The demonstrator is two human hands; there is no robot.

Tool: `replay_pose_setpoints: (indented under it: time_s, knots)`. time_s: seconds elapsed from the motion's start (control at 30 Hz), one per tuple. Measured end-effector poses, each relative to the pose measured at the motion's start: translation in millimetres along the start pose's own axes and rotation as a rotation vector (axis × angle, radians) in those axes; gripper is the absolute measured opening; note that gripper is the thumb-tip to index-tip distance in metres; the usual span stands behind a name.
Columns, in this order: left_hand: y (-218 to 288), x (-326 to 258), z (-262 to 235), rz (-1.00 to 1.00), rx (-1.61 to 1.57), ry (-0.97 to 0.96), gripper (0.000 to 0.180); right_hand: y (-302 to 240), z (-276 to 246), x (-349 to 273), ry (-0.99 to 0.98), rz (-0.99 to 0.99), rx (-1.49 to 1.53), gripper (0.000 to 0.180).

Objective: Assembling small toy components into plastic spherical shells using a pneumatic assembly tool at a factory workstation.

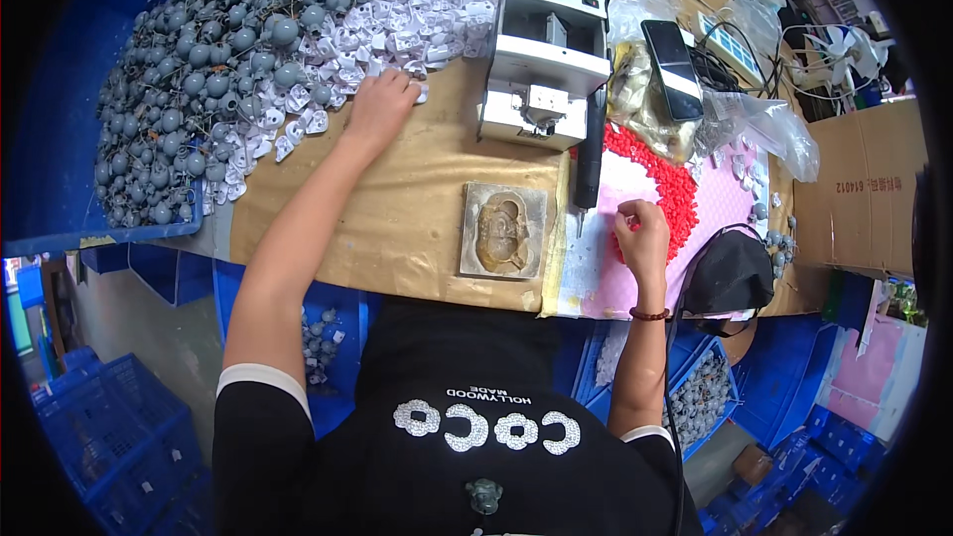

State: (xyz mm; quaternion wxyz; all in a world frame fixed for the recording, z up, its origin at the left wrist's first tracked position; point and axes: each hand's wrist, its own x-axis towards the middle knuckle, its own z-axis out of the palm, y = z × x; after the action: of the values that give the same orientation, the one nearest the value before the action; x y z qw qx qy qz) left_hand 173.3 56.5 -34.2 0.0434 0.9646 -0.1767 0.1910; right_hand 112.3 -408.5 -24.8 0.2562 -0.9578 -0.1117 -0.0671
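Observation:
My left hand [382,104] reaches out to the edge of a heap of small white plastic parts [397,25] and closes its fingers on one of them. Grey round parts [189,69] are piled further left. My right hand [640,238] rests with fingers curled at a spread of small red pieces [660,174] on a pink sheet [620,283]; whether it holds one I cannot tell. Between the hands lies a grey moulded fixture block [503,230] with a shaped hollow.
A white bench machine [546,65] stands behind the fixture, with a black electric screwdriver [590,154] hanging beside it. A phone [672,55], clear bags [764,124], a black face mask [730,273] and a cardboard box [864,189] are at the right. Blue crates [109,427] sit below the bench.

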Motion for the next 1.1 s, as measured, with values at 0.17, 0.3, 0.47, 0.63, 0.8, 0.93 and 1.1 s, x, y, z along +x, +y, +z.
replay_pose_setpoints:
  time_s: [0.17,0.3,0.47,0.63,0.8,0.93,1.1]
  knots:
    - [61.3,-62.3,-59.7,-0.120,-0.394,-0.276,0.013,-27.0,3.4,-7.3,0.029,0.025,0.396,0.011]
    - [98.8,-124.9,-77.8,-0.214,-0.551,-0.422,0.018,-67.8,13.3,-6.4,-0.069,-0.082,0.562,0.011]
    - [102.4,-143.8,-71.8,-0.009,-0.547,-0.322,0.025,-98.2,30.2,-8.2,-0.154,-0.177,0.622,0.012]
    - [90.6,-138.7,-79.0,0.081,-0.554,-0.379,0.025,-103.2,37.5,-15.2,-0.189,-0.189,0.609,0.011]
    - [123.2,-110.5,-80.8,-0.063,-0.727,-0.342,0.022,-103.7,41.4,-17.8,-0.144,-0.204,0.614,0.013]
    - [173.2,-71.4,-69.5,-0.152,-0.750,-0.288,0.018,-113.7,38.8,-13.5,-0.067,-0.289,0.626,0.016]
    - [188.9,-57.6,-46.7,-0.246,-0.674,-0.168,0.023,-122.7,43.8,-4.9,-0.028,-0.427,0.578,0.018]
